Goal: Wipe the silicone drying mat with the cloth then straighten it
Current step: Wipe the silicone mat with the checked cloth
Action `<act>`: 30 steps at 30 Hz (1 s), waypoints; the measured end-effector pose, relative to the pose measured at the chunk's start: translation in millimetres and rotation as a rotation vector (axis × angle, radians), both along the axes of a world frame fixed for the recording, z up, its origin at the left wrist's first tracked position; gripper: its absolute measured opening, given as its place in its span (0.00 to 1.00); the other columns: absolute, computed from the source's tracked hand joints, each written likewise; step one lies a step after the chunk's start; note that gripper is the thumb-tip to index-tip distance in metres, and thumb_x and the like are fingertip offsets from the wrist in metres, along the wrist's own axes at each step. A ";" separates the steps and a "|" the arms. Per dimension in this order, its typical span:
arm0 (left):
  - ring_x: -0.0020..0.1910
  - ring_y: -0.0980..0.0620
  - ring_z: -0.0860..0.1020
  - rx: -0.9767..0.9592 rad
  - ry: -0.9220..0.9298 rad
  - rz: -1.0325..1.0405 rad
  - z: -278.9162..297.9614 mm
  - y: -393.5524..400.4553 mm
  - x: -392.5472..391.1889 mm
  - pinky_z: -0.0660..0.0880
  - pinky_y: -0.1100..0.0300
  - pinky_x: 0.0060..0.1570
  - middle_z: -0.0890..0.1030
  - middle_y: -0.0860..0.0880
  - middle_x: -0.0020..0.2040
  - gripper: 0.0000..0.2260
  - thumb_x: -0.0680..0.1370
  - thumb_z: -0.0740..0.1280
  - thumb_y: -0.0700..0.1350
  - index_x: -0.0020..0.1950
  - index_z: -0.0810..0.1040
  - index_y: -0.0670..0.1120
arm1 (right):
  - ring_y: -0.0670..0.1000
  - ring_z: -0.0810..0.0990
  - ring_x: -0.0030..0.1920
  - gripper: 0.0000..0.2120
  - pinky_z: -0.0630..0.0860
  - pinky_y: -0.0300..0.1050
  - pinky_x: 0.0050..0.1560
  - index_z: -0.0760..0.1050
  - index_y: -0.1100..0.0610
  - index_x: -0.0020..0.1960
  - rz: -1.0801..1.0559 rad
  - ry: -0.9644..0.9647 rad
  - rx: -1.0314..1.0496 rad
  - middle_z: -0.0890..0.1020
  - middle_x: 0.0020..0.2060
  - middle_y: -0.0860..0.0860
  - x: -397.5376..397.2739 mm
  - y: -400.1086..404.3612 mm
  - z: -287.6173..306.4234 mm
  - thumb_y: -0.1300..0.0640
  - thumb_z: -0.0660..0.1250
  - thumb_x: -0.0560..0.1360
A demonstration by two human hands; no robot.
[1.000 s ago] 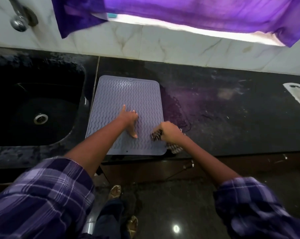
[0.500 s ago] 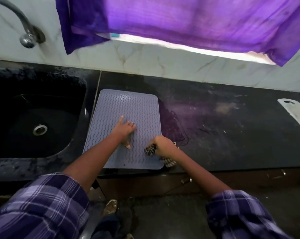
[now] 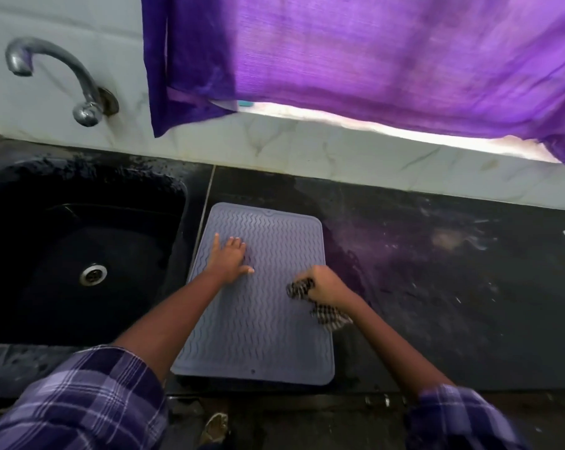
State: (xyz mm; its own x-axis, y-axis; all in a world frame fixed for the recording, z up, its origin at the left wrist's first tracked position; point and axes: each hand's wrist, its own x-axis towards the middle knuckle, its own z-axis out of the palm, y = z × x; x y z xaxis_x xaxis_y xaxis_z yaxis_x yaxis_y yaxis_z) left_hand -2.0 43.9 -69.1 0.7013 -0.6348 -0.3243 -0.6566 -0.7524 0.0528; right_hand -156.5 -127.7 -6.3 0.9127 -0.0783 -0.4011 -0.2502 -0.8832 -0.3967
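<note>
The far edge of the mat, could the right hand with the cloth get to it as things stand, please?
Probably yes. The right hand grips the cloth at the right edge of the mat, and the ribbed surface ahead of it is bare up to the far edge. The left hand presses flat further left, out of that path.

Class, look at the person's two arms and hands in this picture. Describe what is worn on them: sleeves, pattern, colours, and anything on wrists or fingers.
Both arms wear purple-and-white plaid shirt sleeves, left sleeve and right sleeve, pushed up so the forearms are bare. The left hand and right hand are bare too: no gloves, and no watch, bangle or ring shows.
</note>
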 end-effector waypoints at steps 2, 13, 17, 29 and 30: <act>0.78 0.48 0.53 -0.016 -0.014 0.004 4.1 -6.7 16.9 0.40 0.41 0.74 0.59 0.44 0.77 0.27 0.81 0.59 0.54 0.76 0.59 0.43 | 0.57 0.79 0.60 0.17 0.76 0.49 0.61 0.81 0.58 0.59 -0.044 -0.028 -0.069 0.82 0.58 0.57 43.7 -7.1 -1.7 0.68 0.65 0.72; 0.77 0.50 0.59 0.052 0.005 0.000 -2.7 -3.1 76.1 0.34 0.39 0.72 0.63 0.47 0.76 0.48 0.65 0.72 0.66 0.77 0.57 0.46 | 0.60 0.74 0.65 0.21 0.71 0.55 0.65 0.73 0.52 0.67 0.047 -0.102 -0.310 0.75 0.64 0.58 213.4 -2.8 -29.5 0.65 0.64 0.75; 0.78 0.53 0.55 0.079 0.055 0.016 0.9 -2.3 77.9 0.30 0.38 0.71 0.60 0.50 0.78 0.51 0.64 0.71 0.69 0.78 0.56 0.47 | 0.61 0.75 0.63 0.19 0.72 0.53 0.62 0.72 0.58 0.66 0.033 -0.100 -0.319 0.76 0.62 0.60 205.1 3.9 -44.2 0.64 0.63 0.75; 0.74 0.47 0.64 0.170 -0.100 -0.031 15.6 -5.2 47.5 0.38 0.38 0.73 0.67 0.44 0.72 0.40 0.72 0.67 0.63 0.75 0.61 0.40 | 0.56 0.76 0.63 0.21 0.75 0.52 0.63 0.77 0.53 0.63 0.286 0.171 -0.161 0.78 0.63 0.54 15.3 82.9 -30.7 0.63 0.67 0.71; 0.75 0.46 0.62 0.195 -0.118 -0.052 18.0 -5.5 37.7 0.39 0.37 0.74 0.66 0.44 0.73 0.38 0.74 0.67 0.61 0.75 0.59 0.40 | 0.56 0.76 0.63 0.21 0.75 0.51 0.62 0.78 0.53 0.62 0.313 0.184 -0.144 0.78 0.62 0.53 5.6 82.7 -28.7 0.64 0.67 0.70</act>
